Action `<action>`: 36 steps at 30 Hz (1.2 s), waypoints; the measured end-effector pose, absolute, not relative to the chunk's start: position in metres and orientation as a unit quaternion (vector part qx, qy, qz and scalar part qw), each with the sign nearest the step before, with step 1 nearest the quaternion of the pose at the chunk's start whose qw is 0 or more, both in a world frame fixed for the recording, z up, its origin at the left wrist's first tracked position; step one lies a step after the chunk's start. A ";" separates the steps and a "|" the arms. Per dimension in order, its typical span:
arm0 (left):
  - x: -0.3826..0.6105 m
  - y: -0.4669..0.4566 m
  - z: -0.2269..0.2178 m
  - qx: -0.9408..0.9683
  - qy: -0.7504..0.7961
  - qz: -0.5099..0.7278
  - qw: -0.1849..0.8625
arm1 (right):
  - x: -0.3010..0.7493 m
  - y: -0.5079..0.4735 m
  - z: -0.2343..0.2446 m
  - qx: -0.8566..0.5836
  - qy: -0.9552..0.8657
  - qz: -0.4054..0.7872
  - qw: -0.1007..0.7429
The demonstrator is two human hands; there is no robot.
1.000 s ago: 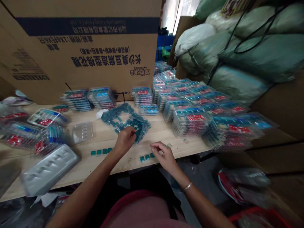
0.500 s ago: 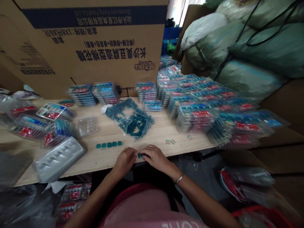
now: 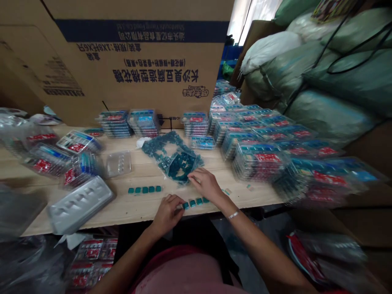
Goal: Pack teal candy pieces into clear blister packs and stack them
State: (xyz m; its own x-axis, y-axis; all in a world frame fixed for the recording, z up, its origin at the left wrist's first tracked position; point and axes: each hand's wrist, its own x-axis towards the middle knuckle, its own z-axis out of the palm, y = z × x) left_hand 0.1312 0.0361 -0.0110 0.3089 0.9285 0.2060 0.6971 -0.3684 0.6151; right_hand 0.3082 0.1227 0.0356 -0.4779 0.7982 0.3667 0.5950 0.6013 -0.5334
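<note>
The right hand (image 3: 206,183) covers the right end of the near row of teal squares (image 3: 192,203); its fingertips meet at the near edge of a crinkled clear bag (image 3: 183,161) — I cannot tell if they pinch anything. The left hand (image 3: 168,212) curls inward, fingertips at the row's leftmost square, grip unclear. Farther left on the wood-grained table (image 3: 143,175) — five glossy, flat teal squares (image 3: 145,190), evenly spaced, near a blurred, moulded grey tray (image 3: 82,204).

The cardboard box (image 3: 147,94) bears, upside down, "Shantoushi Yixing Food Co.,Ltd" and "长沙臭豆腐造型棉花糖".
</note>
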 end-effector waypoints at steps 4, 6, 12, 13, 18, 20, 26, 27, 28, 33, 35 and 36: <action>0.130 0.033 -0.010 0.781 0.517 0.274 0.217 | 0.277 0.171 0.037 -0.490 -0.830 0.163 0.211; 0.129 0.032 -0.009 0.775 0.517 0.283 0.227 | 0.267 0.186 0.032 -0.496 -0.822 0.180 0.213; 0.128 0.032 -0.010 0.752 0.525 0.309 0.253 | 0.279 0.193 0.019 -0.466 -0.805 0.247 0.272; 0.128 0.032 -0.010 0.750 0.524 0.313 0.255 | 0.282 0.192 0.018 -0.458 -0.801 0.259 0.284; 0.128 0.032 -0.008 0.738 0.523 0.329 0.270 | 0.288 0.182 0.022 -0.418 -0.777 0.314 0.351; 0.127 0.032 -0.008 0.731 0.526 0.334 0.277 | 0.292 0.171 0.028 -0.395 -0.751 0.343 0.402; 0.120 0.033 -0.008 0.710 0.519 0.378 0.289 | 0.355 0.096 0.024 -0.414 -0.622 0.429 0.507; 0.119 0.033 -0.008 0.709 0.516 0.385 0.289 | 0.370 0.077 0.013 -0.429 -0.583 0.464 0.511; 0.118 0.033 -0.009 0.709 0.512 0.390 0.288 | 0.386 0.057 0.001 -0.450 -0.535 0.500 0.510; 0.118 0.044 -0.017 0.737 0.495 0.381 0.258 | 0.437 -0.040 -0.077 -0.595 -0.268 0.589 0.478; 0.120 0.047 -0.017 0.758 0.480 0.373 0.235 | 0.449 -0.062 -0.099 -0.621 -0.236 0.571 0.483; 0.121 0.048 -0.017 0.765 0.476 0.371 0.225 | 0.455 -0.068 -0.107 -0.626 -0.228 0.562 0.489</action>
State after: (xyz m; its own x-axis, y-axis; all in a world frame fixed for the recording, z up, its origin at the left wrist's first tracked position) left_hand 0.1214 0.0482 -0.0170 0.2730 0.8949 0.3529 0.5610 -0.4461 0.6973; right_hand 0.4549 -0.0681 -0.1069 0.2628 0.8365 -0.4808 -0.2644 -0.4168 -0.8697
